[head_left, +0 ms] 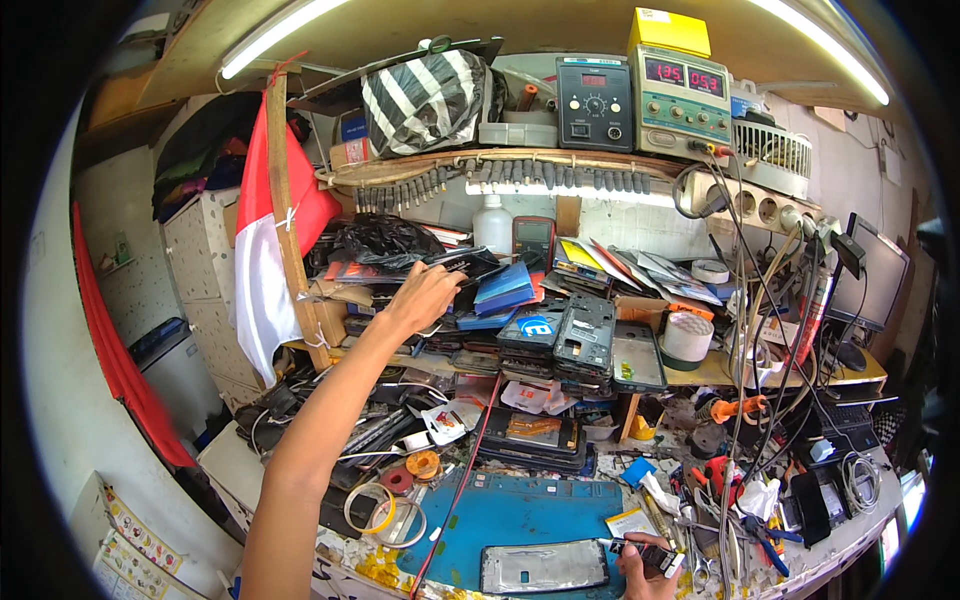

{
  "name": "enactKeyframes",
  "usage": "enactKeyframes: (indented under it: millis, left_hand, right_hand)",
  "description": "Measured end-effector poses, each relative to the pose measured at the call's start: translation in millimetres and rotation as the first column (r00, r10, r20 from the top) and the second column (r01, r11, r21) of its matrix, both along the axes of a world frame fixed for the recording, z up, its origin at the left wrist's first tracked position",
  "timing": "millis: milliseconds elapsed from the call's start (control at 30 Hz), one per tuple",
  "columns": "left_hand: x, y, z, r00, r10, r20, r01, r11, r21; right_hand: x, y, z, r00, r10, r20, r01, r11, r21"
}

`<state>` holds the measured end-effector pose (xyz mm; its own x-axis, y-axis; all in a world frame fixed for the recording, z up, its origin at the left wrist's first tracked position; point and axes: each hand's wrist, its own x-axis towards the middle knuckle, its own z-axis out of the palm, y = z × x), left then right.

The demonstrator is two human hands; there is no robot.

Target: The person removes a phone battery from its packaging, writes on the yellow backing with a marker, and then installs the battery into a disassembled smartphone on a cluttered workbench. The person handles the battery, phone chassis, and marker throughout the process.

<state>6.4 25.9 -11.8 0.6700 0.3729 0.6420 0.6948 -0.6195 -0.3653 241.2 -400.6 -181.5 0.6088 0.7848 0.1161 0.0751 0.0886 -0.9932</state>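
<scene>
My left arm reaches up to the cluttered shelf. There my left hand point(422, 296) has its fingers closed on the edge of a thin, dark flat piece point(474, 263), whose kind I cannot make out. Blue flat packets point(503, 289) lie just right of it, and a crumpled black plastic bag point(385, 241) lies behind. At the lower edge my right hand point(640, 572) grips a small black part with a white end point(661, 560), partly covered by the fingers. Beside it, a silver-grey phone frame point(544, 567) lies flat on the blue work mat point(540, 505).
Stacked phone housings point(584, 335) and a round white container point(687, 338) stand on the shelf. Cables point(765, 340) hang at the right above pliers point(768, 548) and an orange-handled tool point(738, 407). Tape rolls point(370, 508) lie left of the mat. A power supply point(683, 100) sits higher up.
</scene>
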Motion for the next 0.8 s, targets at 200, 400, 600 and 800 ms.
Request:
enactKeyframes:
  millis: [200,400,600,800]
  left_hand:
    - [1.0,-17.1,9.4,0.969,-0.105,0.225,0.153,0.967,-0.206]
    - [5.6,-17.8,5.0,0.954,-0.13,0.271,0.112,0.99,0.081]
    - [10.4,-8.2,7.8,0.952,-0.117,0.284,0.043,0.967,0.252]
    - [13.3,0.1,15.4,0.968,-0.013,0.251,-0.019,0.992,0.126]
  right_hand:
    - [-0.2,0.5,0.3,1.0,0.01,0.0,-0.01,1.0,-0.015]
    - [1.2,-0.7,-1.9,1.0,0.015,0.007,-0.015,1.0,0.003]
    - [0.5,3.2,-0.6,0.997,0.063,-0.038,-0.061,0.996,0.066]
    - [3.3,-2.4,-3.3,0.999,0.031,-0.011,-0.031,1.0,0.006]
